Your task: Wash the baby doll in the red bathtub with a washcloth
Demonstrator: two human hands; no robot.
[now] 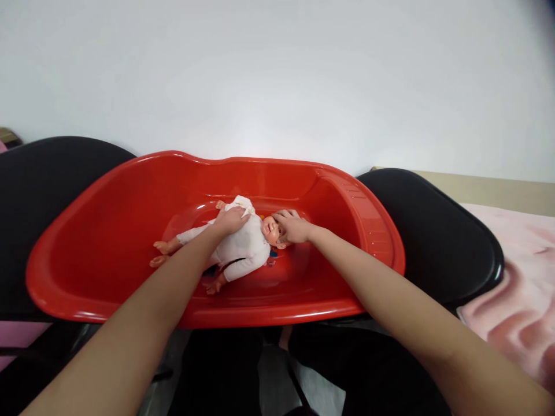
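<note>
Item: baby doll (245,245) in white clothes, lying on its back on the floor of the red tub (87,242). My left hand (232,221) lies flat on its chest, fingers loose, gripping nothing. My right hand (293,226) rests open on its head. Black chairs (437,237) flank the tub; pink blanket (515,283) right of it.

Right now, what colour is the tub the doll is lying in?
Bright red; the tub shows in the head view.

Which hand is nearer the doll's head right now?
Right. The right hand rests on the doll's head, fingers over its forehead. The left hand lies on the doll's chest, farther along the body.
</note>
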